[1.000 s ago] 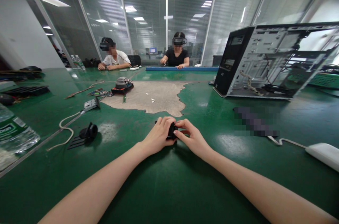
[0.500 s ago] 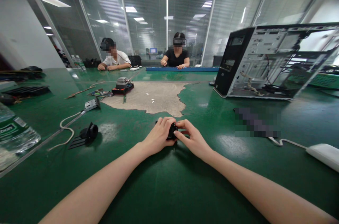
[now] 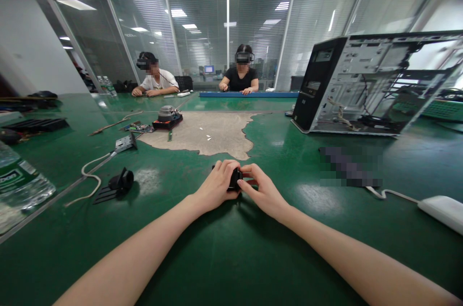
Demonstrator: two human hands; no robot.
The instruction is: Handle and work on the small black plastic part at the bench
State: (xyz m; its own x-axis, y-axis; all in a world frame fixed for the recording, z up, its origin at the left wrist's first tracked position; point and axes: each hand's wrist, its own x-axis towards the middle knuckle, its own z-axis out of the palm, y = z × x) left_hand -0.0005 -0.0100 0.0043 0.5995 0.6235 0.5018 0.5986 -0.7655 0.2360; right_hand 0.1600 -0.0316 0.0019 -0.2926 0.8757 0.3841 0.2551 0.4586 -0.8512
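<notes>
A small black part is held low over the green tabletop, straight ahead of me. My left hand is closed round it from the left, with the fingers over its top and the thumb beneath. From the right, my right hand pinches its edge between thumb and fingertips. Most of the part is hidden by the hands, so its exact kind does not show. Farther left lies a black plastic piece with a round end and flat slats.
An opened computer case stands at the right. A heatsink-like unit sits beside a bare patch of the table. Left are a metal bracket with a cable and a water bottle. Two people sit opposite.
Both hands keep almost the same grip on the black part. The right fingertips have shifted very slightly.
</notes>
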